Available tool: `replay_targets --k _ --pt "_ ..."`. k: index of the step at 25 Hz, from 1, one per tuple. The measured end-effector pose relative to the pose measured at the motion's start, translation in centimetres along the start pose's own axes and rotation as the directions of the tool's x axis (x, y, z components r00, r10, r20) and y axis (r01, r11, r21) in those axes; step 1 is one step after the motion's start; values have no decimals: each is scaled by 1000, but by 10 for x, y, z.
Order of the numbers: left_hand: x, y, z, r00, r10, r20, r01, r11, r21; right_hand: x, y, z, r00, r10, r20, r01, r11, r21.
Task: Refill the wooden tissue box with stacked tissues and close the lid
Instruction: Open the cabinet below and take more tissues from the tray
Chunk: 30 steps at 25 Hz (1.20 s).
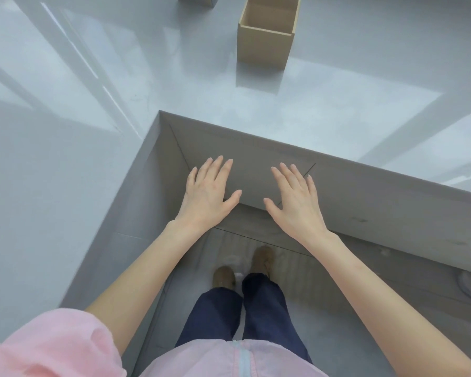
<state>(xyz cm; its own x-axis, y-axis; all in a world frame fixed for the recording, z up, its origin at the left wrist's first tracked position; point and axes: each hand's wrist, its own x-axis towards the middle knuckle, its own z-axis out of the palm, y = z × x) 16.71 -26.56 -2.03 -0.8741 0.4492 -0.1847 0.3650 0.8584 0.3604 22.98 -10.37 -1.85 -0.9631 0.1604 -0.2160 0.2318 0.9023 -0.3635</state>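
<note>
The wooden tissue box point(267, 34) stands open-topped near the upper middle of the frame, on the glossy grey counter point(93, 131), well apart from both hands; no lid and no tissues are visible. Below it, at frame centre, the left hand point(208, 191) and right hand point(297, 197) hover with fingers spread and palms down, holding nothing, over the notch in the counter's edge. At the bottom sit pink sleeves point(52, 346), dark trousers and brown shoes point(263, 258). The task looks barely begun. To start well, step closer, find the tissue stack first, then bring the box within easy reach of both hands.
</note>
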Motion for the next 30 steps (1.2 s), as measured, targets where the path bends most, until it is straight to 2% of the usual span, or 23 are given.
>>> replay_targets --k 9,14,19,23,30 --pt "43 -6 37 999 36 31 -38 998 47 38 29 19 999 32 36 -32 999 14" --pt "63 -7 70 999 29 16 -29 999 32 60 57 44 999 17 40 -15 999 -47" --pt "89 -4 93 996 94 12 -94 991 92 87 83 69 992 -14 -126 2 995 -100" --pt "105 1 110 992 121 -37 -116 987 112 103 96 84 981 -24 -195 -12 984 -179" --pt "132 13 111 993 115 -22 -112 986 122 113 108 86 975 16 -221 -46 991 -128"
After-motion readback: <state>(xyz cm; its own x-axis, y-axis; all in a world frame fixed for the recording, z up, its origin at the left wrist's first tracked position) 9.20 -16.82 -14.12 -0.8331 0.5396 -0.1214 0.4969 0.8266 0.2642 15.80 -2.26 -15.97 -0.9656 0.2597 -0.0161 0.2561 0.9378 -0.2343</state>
